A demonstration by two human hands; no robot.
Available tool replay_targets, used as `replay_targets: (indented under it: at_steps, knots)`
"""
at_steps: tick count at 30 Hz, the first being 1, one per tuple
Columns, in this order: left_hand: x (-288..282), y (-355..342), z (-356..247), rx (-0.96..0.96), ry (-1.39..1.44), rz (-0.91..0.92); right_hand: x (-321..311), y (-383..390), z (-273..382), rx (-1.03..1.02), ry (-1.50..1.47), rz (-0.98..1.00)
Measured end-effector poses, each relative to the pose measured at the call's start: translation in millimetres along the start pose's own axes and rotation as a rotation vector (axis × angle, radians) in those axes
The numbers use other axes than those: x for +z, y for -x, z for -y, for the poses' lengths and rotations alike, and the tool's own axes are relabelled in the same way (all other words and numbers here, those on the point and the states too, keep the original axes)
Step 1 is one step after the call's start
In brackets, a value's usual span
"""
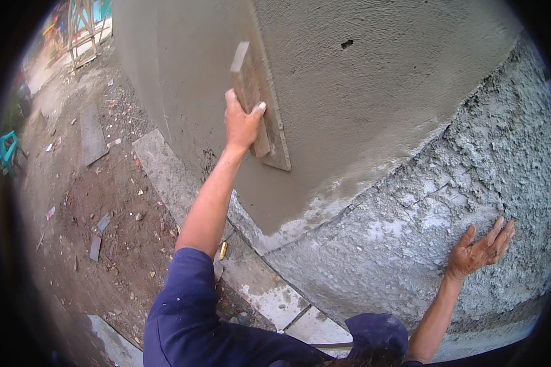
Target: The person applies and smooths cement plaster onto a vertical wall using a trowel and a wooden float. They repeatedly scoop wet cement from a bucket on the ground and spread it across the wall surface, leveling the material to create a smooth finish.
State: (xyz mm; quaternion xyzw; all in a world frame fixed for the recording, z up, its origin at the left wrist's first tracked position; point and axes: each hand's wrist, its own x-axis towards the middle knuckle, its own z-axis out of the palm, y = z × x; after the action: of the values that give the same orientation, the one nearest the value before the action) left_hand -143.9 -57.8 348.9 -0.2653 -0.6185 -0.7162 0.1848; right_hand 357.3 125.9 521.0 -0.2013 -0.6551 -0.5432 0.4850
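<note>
wooden float (262,85), set against the smooth plaster (361,110) left of centre in the view, long side running steeply up and a little leftward. gripped by its slatted handle (246,79) in the left hand (243,127), thumb and fingers closed around opposite sides. over at the lower right, the right hand (480,251) with nothing in it, fingers straight and loosely spread, palm turned toward the rough render (471,165); touching or just clear of it, cannot tell.

by the look of things, at the step of levelling and rubbing down wet plaster, well along on the upper area but with the rough stretch not yet covered. next, probably calling for steady, even pressure and a board kept flat, without digging in a corner, and for some attention to the small dark hole (347,44) near the top and to the ragged border beside the rough part.

as for the surface: grey-brown and fine-grained above, paler and streaky along the lower margin, then lumpy and coarse to the right. outdoors, with a concrete ledge (159,165) along the wall's foot, bare dirt ground (98,202) strewn with scraps and pebbles, a flat grey board (92,136) lying there, a teal chair (7,150) at the far left and a wooden frame (84,30) farther up.
</note>
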Motion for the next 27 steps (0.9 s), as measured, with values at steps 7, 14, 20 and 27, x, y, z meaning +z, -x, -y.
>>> replay_targets:
  at_steps: [7,14,20,27]
  knots:
    - [19.5,210.5,97.9,-0.553,0.244,-0.117,3.4,6.3,-1.1,0.004,-0.016,0.003]
    - [57.6,111.3,-2.0,-0.243,0.345,-0.177,4.9,8.4,-6.8,0.037,0.003,0.054]
    - [31.2,-72.0,-106.4,0.101,0.229,-0.091,2.8,0.8,-1.4,0.038,0.012,0.030]
    - [16.0,-323.7,-199.3,0.222,0.125,-0.158,2.0,0.7,-3.5,0.063,-0.011,0.055]
